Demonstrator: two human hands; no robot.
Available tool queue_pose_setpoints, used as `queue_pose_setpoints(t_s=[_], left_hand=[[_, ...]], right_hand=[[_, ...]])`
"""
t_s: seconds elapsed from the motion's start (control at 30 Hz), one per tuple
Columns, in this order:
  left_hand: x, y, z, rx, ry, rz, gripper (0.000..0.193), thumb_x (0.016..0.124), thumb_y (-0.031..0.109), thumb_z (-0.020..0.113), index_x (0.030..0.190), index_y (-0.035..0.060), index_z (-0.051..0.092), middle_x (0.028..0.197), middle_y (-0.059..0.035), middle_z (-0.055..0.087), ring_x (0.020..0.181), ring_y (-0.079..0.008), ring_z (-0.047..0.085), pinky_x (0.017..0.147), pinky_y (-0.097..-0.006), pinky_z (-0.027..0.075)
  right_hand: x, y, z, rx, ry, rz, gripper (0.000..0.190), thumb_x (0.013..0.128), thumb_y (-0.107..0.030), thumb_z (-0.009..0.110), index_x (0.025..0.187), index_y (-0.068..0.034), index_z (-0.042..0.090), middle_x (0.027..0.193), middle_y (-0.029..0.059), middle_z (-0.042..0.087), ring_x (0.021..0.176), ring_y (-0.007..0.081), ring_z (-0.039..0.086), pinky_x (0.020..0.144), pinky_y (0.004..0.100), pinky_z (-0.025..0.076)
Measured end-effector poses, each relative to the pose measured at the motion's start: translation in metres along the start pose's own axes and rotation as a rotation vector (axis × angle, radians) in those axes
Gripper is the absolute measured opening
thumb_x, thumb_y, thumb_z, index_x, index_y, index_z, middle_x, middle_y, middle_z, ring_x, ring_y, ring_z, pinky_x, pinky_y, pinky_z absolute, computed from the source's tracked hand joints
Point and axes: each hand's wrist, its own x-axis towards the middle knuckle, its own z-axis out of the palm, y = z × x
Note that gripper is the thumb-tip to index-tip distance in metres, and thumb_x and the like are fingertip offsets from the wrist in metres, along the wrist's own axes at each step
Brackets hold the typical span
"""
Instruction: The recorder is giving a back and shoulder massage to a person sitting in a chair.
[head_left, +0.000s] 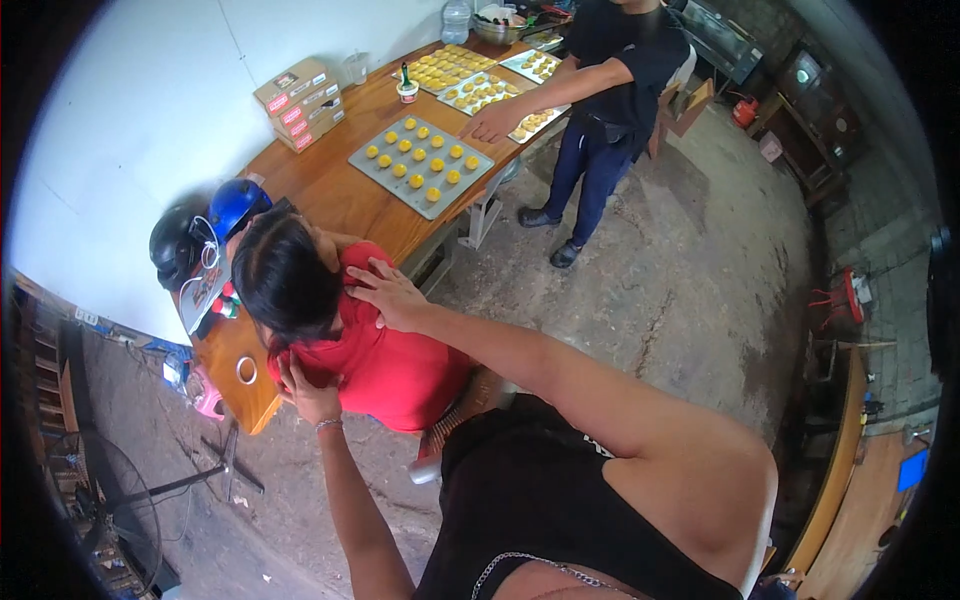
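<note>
A person in a red shirt (397, 367) sits before me at the wooden table, back towards me. My left hand (311, 396), with a bracelet at its wrist, lies on that person's left shoulder, fingers apart. On the right shoulder, near the neck, rests my right hand (394, 298) with its fingers spread. Neither hand holds an object. Beyond them, a grey baking tray (397, 174) carries rows of small yellow-glazed round pastries on the wooden table (341, 199).
Across the table a standing person in black (622, 82) reaches an arm over the trays. More pastry trays (480, 91), a tub with a brush (406, 88) and stacked cartons (304, 105) lie there. Left are a blue helmet (238, 204), a tape roll (247, 370) and a fan (105, 517).
</note>
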Motion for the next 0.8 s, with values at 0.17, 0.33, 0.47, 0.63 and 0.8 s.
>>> queue_pose_setpoints(t_s=[0.17,0.33,0.47,0.63,0.8], left_hand=[[0.003,0.005,0.017,0.069,0.096,0.026,0.094,0.072,0.010,0.088,0.162,0.0153,0.060,0.174,-0.0134,0.053,0.158,-0.0389,0.051,0.139,-0.0578,0.028],[0.018,-0.008,0.027,0.075,0.084,0.032,0.080,0.076,0.010,0.080,0.156,0.0118,0.065,0.170,-0.0139,0.058,0.154,-0.0369,0.055,0.138,-0.0582,0.028],[0.014,-0.022,0.015,0.034,0.031,0.077,0.084,0.076,0.012,0.087,0.157,0.0148,0.064,0.173,-0.0123,0.055,0.156,-0.0396,0.052,0.137,-0.0576,0.030],[0.000,0.018,-0.001,0.124,-0.036,-0.024,0.111,0.066,0.022,0.103,0.166,0.0178,0.054,0.176,-0.0078,0.051,0.151,-0.0463,0.052,0.126,-0.0565,0.044],[0.018,0.005,0.009,0.167,-0.033,0.007,0.107,0.065,0.017,0.104,0.161,0.0096,0.060,0.176,-0.0118,0.051,0.156,-0.0382,0.051,0.127,-0.0547,0.046]], right_hand=[[0.004,-0.008,-0.006,-0.013,-0.050,0.012,0.101,0.071,-0.019,0.102,0.162,-0.022,0.059,0.184,0.0069,0.033,0.169,0.0480,0.027,0.131,0.0679,0.038],[0.000,-0.007,-0.004,-0.004,-0.006,0.052,0.100,0.071,-0.017,0.101,0.162,-0.020,0.059,0.184,0.0083,0.033,0.171,0.0484,0.023,0.132,0.0695,0.036],[-0.003,0.001,-0.003,0.011,0.001,0.030,0.099,0.071,-0.017,0.102,0.161,-0.019,0.060,0.184,0.0087,0.034,0.171,0.0482,0.023,0.132,0.0693,0.036],[-0.010,0.005,0.001,0.027,0.019,0.001,0.097,0.071,-0.018,0.101,0.160,-0.020,0.062,0.184,0.0092,0.034,0.170,0.0491,0.025,0.132,0.0686,0.037],[-0.008,0.001,0.004,-0.006,0.026,0.005,0.096,0.072,-0.021,0.101,0.160,-0.021,0.063,0.183,0.0094,0.035,0.169,0.0506,0.026,0.131,0.0679,0.039]])
